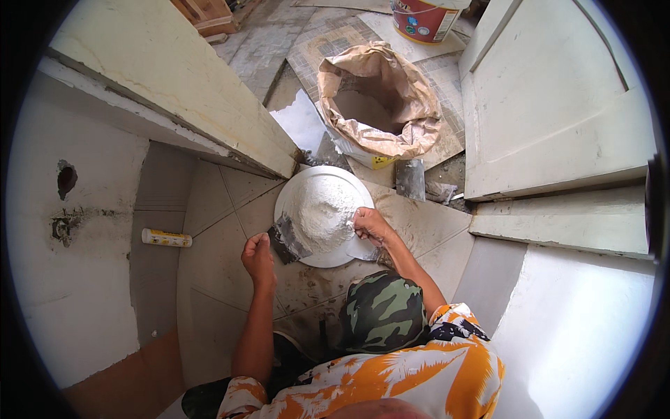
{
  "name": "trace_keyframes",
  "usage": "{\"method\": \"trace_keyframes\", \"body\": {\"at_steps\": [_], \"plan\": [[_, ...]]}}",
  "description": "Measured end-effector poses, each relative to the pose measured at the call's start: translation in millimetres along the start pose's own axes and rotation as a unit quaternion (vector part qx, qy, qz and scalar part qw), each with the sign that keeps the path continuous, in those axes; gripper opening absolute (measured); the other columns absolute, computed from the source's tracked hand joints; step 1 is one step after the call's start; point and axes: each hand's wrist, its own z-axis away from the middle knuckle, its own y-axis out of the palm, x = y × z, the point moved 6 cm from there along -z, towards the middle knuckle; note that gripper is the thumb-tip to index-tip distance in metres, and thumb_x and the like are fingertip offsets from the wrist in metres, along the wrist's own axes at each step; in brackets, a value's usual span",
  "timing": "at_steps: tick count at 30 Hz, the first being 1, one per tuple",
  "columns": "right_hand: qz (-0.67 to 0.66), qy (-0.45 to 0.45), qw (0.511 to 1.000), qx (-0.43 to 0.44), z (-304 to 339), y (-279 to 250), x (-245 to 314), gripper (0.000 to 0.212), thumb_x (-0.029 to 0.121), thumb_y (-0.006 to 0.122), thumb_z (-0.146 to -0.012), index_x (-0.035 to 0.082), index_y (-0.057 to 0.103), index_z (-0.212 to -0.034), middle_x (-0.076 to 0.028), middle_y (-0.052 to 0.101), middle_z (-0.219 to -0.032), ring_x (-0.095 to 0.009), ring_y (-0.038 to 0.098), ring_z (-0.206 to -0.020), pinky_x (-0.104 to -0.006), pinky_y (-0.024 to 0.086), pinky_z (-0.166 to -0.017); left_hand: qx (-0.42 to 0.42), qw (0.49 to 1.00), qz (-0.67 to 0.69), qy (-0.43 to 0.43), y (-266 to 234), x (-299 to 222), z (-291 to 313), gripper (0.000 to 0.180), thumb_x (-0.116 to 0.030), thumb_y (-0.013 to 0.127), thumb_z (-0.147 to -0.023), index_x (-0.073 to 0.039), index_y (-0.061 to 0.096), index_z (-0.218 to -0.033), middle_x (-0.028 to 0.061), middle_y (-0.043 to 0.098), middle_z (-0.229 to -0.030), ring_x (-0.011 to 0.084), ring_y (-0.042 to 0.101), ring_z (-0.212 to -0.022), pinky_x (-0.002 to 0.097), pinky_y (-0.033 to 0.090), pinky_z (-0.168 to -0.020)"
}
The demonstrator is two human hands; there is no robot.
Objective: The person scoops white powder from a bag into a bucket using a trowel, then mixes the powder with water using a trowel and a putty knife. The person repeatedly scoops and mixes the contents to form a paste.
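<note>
A white round dish (311,261) lies on the tiled floor, heaped with white powder (324,209). My left hand (259,260) is closed just left of the dish, its fingers curled; whether anything is in them is hidden. Beside it, a dark flat scraper blade (290,239) rests on the dish's left rim, seemingly apart from the fingers. At the heap's right edge, my right hand (371,226) is closed in a pinch, with a white bit at the fingertips that I cannot make out. Below that hand, a pale flat blade (364,250) lies by the rim.
A brown paper sack (380,98), rolled open, stands beyond the dish. A grey metal plate (410,179) leans near it. Doors (174,70) flank both sides. A red-and-white bucket (426,21) stands farther back. A white-and-yellow tube (167,238) lies left.
</note>
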Motion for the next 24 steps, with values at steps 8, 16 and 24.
{"method": "trace_keyframes", "body": {"at_steps": [8, 16, 24], "plan": [[-0.302, -0.017, 0.946, 0.114, 28, 12, 17, 0.012, 0.021, 0.053, -0.081, 0.009, 0.057, -0.080, -0.005, 0.054, -0.071, -0.014, 0.047, -0.057, -0.0292, 0.038, -0.049, 0.038, 0.998, 0.052, -0.026, 19, -25, 9, 0.012, -0.014, 0.068, -0.092, -0.003, 0.065, -0.094, -0.0003, 0.059, -0.076, 0.0033, 0.043, -0.048, 0.0204, 0.032, -0.041], [-0.206, -0.058, 0.976, -0.039, 77, -26, 33, 0.014, 0.019, 0.054, -0.091, 0.006, 0.060, -0.089, -0.004, 0.057, -0.073, -0.013, 0.054, -0.057, -0.0276, 0.041, -0.048, 0.120, 0.984, 0.055, 0.117, 57, -118, 6, 0.013, -0.015, 0.068, -0.093, -0.003, 0.065, -0.097, -0.0022, 0.057, -0.076, 0.0023, 0.043, -0.052, 0.0193, 0.035, -0.046], [-0.166, -0.139, 0.970, -0.109, 135, -44, 78, 0.013, 0.012, 0.059, -0.093, 0.003, 0.062, -0.102, -0.002, 0.058, -0.073, -0.009, 0.053, -0.055, -0.0228, 0.040, -0.044, 0.151, 0.758, -0.085, 0.629, 94, -330, 49, 0.013, -0.008, 0.058, -0.098, 0.000, 0.063, -0.106, 0.0090, 0.062, -0.099, 0.0164, 0.057, -0.083, 0.0288, 0.048, -0.071]]}}
